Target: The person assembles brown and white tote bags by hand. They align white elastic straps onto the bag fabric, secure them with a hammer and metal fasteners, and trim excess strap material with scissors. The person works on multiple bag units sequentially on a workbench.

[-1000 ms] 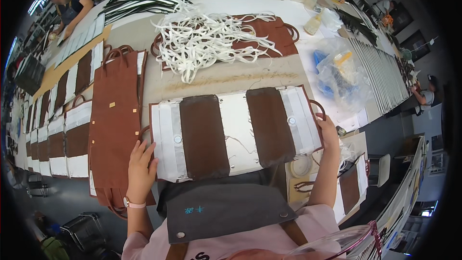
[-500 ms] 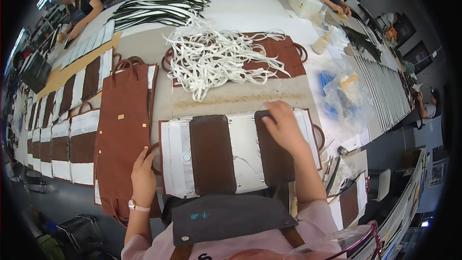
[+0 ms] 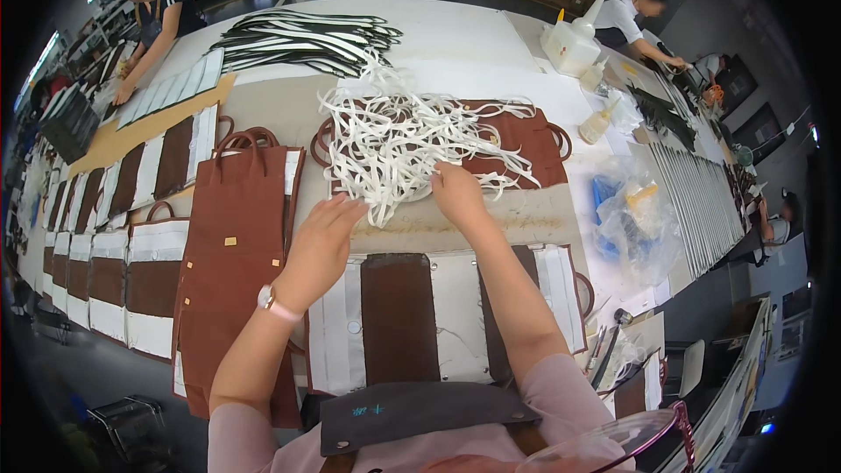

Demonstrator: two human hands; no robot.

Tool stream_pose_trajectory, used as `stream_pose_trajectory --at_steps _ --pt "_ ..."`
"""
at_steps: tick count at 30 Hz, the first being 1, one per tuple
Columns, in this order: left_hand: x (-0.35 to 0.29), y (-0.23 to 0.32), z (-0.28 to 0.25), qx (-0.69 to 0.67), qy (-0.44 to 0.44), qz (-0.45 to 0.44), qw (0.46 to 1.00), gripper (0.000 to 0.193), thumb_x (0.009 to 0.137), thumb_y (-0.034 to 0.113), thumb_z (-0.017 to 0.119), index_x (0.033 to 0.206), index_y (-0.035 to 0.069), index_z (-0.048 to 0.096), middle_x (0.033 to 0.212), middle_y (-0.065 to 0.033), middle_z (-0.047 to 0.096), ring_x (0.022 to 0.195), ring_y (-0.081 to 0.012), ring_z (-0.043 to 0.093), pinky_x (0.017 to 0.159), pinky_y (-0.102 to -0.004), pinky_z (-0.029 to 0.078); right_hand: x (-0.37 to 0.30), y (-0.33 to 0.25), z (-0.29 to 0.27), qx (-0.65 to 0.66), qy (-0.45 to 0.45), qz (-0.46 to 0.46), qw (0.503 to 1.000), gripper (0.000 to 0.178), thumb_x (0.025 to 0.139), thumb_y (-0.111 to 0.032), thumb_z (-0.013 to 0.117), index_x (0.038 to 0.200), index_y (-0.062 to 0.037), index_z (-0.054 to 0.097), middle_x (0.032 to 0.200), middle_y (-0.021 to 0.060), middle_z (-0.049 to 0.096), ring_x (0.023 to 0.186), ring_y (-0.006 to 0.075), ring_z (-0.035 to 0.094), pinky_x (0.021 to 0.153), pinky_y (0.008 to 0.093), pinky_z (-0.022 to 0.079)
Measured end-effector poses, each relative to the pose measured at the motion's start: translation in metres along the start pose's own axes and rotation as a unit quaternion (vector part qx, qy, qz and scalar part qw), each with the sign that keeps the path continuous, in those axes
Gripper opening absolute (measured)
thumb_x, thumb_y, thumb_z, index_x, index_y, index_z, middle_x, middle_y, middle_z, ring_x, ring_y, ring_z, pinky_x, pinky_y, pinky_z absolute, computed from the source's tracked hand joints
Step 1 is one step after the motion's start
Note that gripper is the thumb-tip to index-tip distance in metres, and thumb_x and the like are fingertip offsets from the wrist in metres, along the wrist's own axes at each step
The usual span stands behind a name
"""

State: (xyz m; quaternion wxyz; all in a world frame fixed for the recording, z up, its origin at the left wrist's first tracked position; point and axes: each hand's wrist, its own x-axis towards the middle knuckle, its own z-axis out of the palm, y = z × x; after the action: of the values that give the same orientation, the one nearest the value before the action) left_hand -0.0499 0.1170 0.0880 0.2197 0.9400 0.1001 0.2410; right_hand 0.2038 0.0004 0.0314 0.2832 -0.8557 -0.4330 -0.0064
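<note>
A tangled heap of white strips (image 3: 407, 149) lies over a reddish-brown bag panel (image 3: 526, 142) with rolled handles. My right hand (image 3: 458, 195) is at the heap's near edge, its fingers curled closed on a white strip. My left hand (image 3: 324, 238) reaches to the heap's near left side; its fingers are stretched out and touch the edge of the strips, holding nothing that I can see. Below my forearms an opened-out bag piece (image 3: 460, 324) lies flat, white with dark brown bands and snaps. My right forearm covers part of its right band.
At the left lies a reddish-brown bag (image 3: 232, 271) with handles, beside a row of brown-and-white bag pieces (image 3: 156, 271). Black-and-white straps (image 3: 307, 39) lie at the back. A glue bottle (image 3: 569, 48), a plastic bag (image 3: 631, 219) and tools (image 3: 609, 337) are at the right. Two people work across the table.
Both hands have moved forward, the right off the opened bag piece and the left off the reddish-brown bag, to the heap of white strips. The right fingers have closed there.
</note>
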Motion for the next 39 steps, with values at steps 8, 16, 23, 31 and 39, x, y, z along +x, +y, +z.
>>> stream_pose_trajectory --at_steps 8,16,23,31,39 --pt "0.089 -0.081 0.084 -0.042 -0.147 -0.138 0.979 0.052 0.090 0.025 0.067 0.136 0.003 0.053 0.131 -0.0245 0.059 0.122 -0.0388 0.056 0.099 -0.0451 0.047 -0.002 0.002 -0.008 -0.024 -0.029 0.058 0.998 0.019 0.092 -0.020 0.060 0.096 -0.0026 0.067 0.090 0.0193 0.070 0.086 0.0391 0.067 0.078 0.0492 0.052" --pt "0.076 -0.095 0.116 0.038 -0.140 -0.091 0.985 0.066 0.092 0.046 0.065 0.144 0.008 0.048 0.151 -0.0222 0.043 0.135 -0.0349 0.048 0.107 -0.0464 0.042 0.012 0.033 -0.030 -0.086 -0.003 0.023 0.996 0.019 0.091 -0.022 0.062 0.093 -0.0050 0.072 0.093 0.0168 0.070 0.091 0.0361 0.066 0.080 0.0467 0.051" --pt "0.082 -0.091 0.110 0.090 -0.169 -0.086 0.978 0.070 0.092 0.047 0.064 0.146 0.007 0.045 0.151 -0.0236 0.043 0.136 -0.0393 0.045 0.109 -0.0473 0.040 0.040 -0.033 0.003 -0.118 0.046 -0.069 0.990 0.021 0.088 -0.022 0.067 0.095 -0.0042 0.074 0.094 0.0128 0.068 0.094 0.0359 0.063 0.083 0.0479 0.049" --pt "0.074 -0.095 0.115 0.111 -0.136 -0.075 0.982 0.070 0.095 0.052 0.058 0.147 0.008 0.044 0.150 -0.0199 0.044 0.134 -0.0391 0.045 0.109 -0.0468 0.040 0.037 -0.010 0.011 0.348 0.098 0.111 0.926 0.014 0.093 -0.016 0.062 0.089 -0.0076 0.072 0.083 0.0080 0.072 0.090 0.0213 0.067 0.080 0.0420 0.051" --pt "0.096 -0.070 0.094 0.149 -0.058 -0.096 0.982 0.065 0.093 0.046 0.063 0.144 0.009 0.048 0.153 -0.0149 0.044 0.135 -0.0343 0.045 0.105 -0.0510 0.041 -0.055 0.024 -0.277 0.613 0.322 -0.090 0.716 0.026 0.104 -0.022 0.052 0.111 0.0031 0.057 0.063 -0.0034 0.041 0.052 0.0062 0.034 0.052 0.0251 0.032"
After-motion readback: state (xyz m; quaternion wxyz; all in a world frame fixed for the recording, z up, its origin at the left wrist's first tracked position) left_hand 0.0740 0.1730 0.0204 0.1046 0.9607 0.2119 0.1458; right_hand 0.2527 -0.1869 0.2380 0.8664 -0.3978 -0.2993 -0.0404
